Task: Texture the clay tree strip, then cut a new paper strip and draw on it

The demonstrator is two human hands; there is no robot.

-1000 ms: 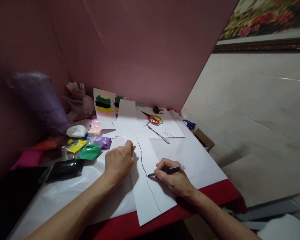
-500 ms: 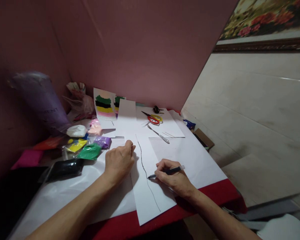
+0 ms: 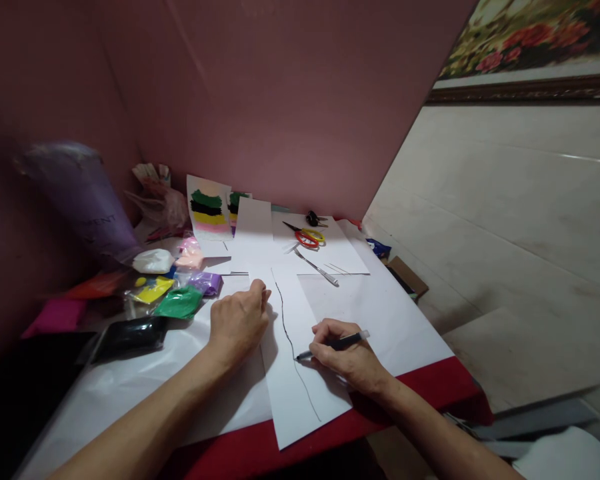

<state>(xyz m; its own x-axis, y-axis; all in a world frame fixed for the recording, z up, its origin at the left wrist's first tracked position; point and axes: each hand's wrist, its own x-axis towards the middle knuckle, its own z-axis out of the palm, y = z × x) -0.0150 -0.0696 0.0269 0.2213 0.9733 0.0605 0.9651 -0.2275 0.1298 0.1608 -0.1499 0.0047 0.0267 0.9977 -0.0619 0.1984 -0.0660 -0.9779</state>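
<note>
A white paper strip [image 3: 305,407] lies lengthwise towards me, with a wavy dark line running down it. My right hand [image 3: 347,357] is closed on a dark pen [image 3: 343,342], whose tip touches the line around its middle. The line's upper stretch looks thicker than the lower one. My left hand [image 3: 241,320] rests at the strip's left edge with its fingers curled; whatever may be between them is hidden. Beyond the hands lie a metal tool [image 3: 320,270] and red-and-yellow scissors [image 3: 307,237].
Bagged clay in green [image 3: 180,303], black [image 3: 130,338], purple [image 3: 207,285] and other colours sits on the left. A purple roll [image 3: 85,200] leans behind it. Keys [image 3: 314,219] and a colour-striped sheet [image 3: 209,210] are at the back. The table's red edge [image 3: 445,387] is nearest me.
The pen tip has moved slightly down along the line, towards me, and the thick part of the line reaches a little lower. My left hand has stayed in place.
</note>
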